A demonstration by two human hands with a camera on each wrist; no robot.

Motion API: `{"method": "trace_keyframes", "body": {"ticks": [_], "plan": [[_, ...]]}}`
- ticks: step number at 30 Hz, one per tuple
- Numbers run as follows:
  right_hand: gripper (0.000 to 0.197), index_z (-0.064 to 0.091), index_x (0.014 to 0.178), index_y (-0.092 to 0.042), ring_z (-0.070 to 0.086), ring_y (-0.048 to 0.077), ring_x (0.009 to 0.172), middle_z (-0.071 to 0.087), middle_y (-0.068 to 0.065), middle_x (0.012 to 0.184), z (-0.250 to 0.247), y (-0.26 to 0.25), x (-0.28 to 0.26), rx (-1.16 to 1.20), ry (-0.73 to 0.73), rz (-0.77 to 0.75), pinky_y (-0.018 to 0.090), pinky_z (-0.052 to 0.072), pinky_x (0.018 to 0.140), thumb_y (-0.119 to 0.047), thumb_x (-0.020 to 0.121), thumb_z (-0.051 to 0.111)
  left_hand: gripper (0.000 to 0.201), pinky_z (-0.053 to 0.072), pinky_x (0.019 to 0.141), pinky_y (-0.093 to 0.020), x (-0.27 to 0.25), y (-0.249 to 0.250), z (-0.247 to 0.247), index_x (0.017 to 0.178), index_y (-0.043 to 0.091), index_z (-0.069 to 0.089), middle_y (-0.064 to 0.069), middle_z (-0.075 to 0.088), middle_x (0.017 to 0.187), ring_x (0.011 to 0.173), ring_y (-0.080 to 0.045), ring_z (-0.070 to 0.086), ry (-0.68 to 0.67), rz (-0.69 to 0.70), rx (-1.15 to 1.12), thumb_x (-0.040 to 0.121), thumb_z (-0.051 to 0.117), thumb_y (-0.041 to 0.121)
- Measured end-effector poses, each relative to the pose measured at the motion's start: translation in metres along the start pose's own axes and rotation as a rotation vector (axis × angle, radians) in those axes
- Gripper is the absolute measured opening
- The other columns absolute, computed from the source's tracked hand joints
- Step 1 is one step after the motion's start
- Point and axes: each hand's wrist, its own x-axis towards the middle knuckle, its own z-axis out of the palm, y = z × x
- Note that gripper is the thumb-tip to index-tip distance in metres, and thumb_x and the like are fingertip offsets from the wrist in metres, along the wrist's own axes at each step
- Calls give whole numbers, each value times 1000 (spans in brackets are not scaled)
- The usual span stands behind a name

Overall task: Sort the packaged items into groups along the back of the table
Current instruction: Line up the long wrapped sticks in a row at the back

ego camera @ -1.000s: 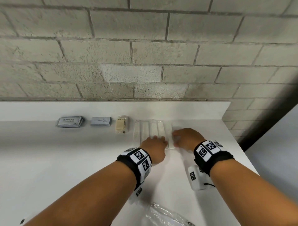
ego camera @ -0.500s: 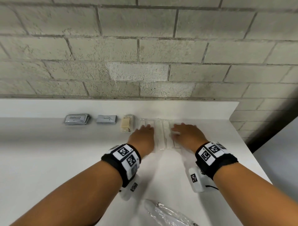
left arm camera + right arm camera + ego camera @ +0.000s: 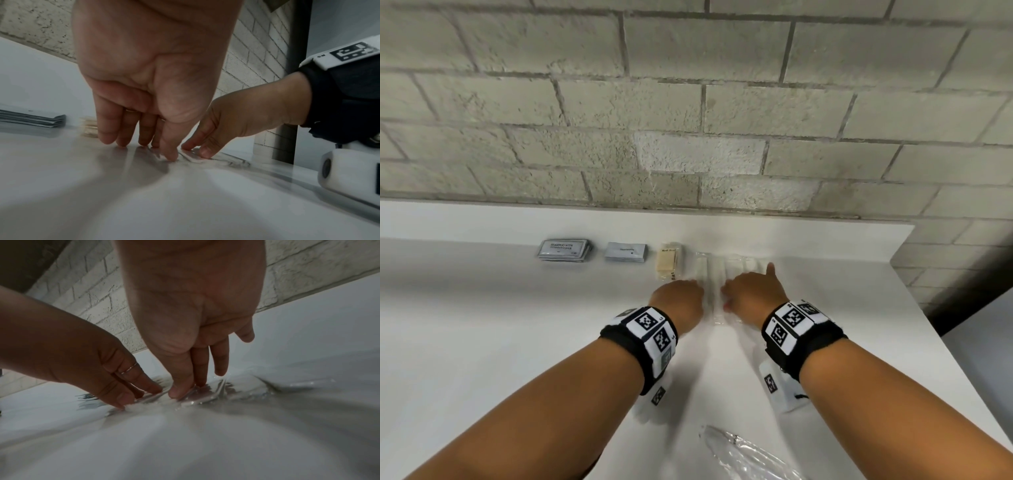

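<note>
Both hands, the left hand (image 3: 681, 301) and right hand (image 3: 751, 291), press spread fingertips on clear packets (image 3: 717, 270) beside the soap bar (image 3: 669, 262); next, line them up.

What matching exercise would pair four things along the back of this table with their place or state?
Things:
1. dark grey sachet stack
2. light grey sachet
3. beige soap bar
4. clear-wrapped long packets

Places or states:
A. under the fingertips of both hands
B. leftmost in the row
C. just left of the clear packets, untouched
D. second from the left

Pairs: 1-B, 2-D, 3-C, 4-A
</note>
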Motion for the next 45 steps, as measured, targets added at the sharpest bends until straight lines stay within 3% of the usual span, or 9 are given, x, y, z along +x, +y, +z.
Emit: {"method": "trace_keyframes", "body": {"ticks": [6, 9, 12, 18, 24, 28, 35, 41, 45], "plan": [[34, 61, 122, -28, 49, 24, 124, 62, -2, 123, 1, 1, 0, 57, 24, 5, 63, 0, 114, -35, 94, 43, 37, 46, 85, -33, 2, -1, 2, 130, 10, 51, -8, 61, 124, 114, -28, 58, -3, 20, 0, 94, 43, 16], [45, 44, 140, -34, 36, 18, 138, 46, -6, 146, -3, 13, -4, 124, 66, 44, 59, -1, 116, -33, 96, 39, 43, 43, 97, -39, 0, -1, 0, 139, 14, 43, -6, 48, 141, 127, -28, 49, 45, 59, -45, 98, 39, 24], [45, 46, 138, -36, 37, 17, 137, 46, -6, 146, -6, 24, -11, 112, 42, 98, 59, -2, 117, -32, 94, 45, 48, 36, 109, -41, 1, 5, -1, 147, 18, 33, -2, 32, 155, 139, -25, 35, 47, 174, -28, 100, 35, 26], [32, 63, 119, -27, 49, 22, 124, 63, -2, 120, -1, 20, -14, 97, 24, 106, 62, 1, 115, -30, 89, 53, 41, 45, 99, -38, 7, 12, 9, 138, 23, 49, -3, 52, 139, 126, -25, 51, 28, 192, 32, 97, 42, 21], [38, 56, 129, -30, 44, 21, 131, 59, -3, 130, 1, 21, -11, 124, 36, 96, 64, 1, 114, -33, 92, 48, 40, 46, 98, -38, 10, 11, 10, 135, 22, 51, -4, 52, 140, 124, -26, 52, 26, 199, 46, 97, 40, 20], [45, 43, 140, -38, 30, 17, 142, 40, -7, 151, -1, 40, -13, 143, 52, 159, 61, -1, 115, -28, 97, 36, 45, 34, 111, -42, 6, 20, 4, 144, 21, 41, -1, 32, 155, 143, -24, 30, 51, 260, 27, 100, 36, 22], [35, 58, 124, -26, 44, 21, 129, 61, 1, 125, 5, 39, -25, 87, 47, 119, 64, 3, 114, -27, 94, 40, 41, 47, 97, -40, 13, 42, 4, 136, 22, 51, -6, 54, 137, 125, -26, 50, 50, 257, 94, 97, 39, 17], [43, 49, 137, -33, 32, 21, 141, 45, -7, 147, 5, 61, -22, 136, 13, 170, 59, -2, 116, -28, 96, 39, 43, 44, 102, -42, 15, 42, 8, 138, 24, 49, -4, 51, 141, 128, -27, 48, 24, 241, 75, 97, 40, 16], [40, 57, 129, -25, 45, 25, 130, 56, -1, 135, 4, 66, -25, 91, -42, 197, 59, 2, 117, -28, 97, 34, 43, 43, 102, -40, 16, 42, 8, 139, 25, 48, -2, 50, 142, 130, -26, 47, 18, 239, 81, 97, 41, 16]]}}
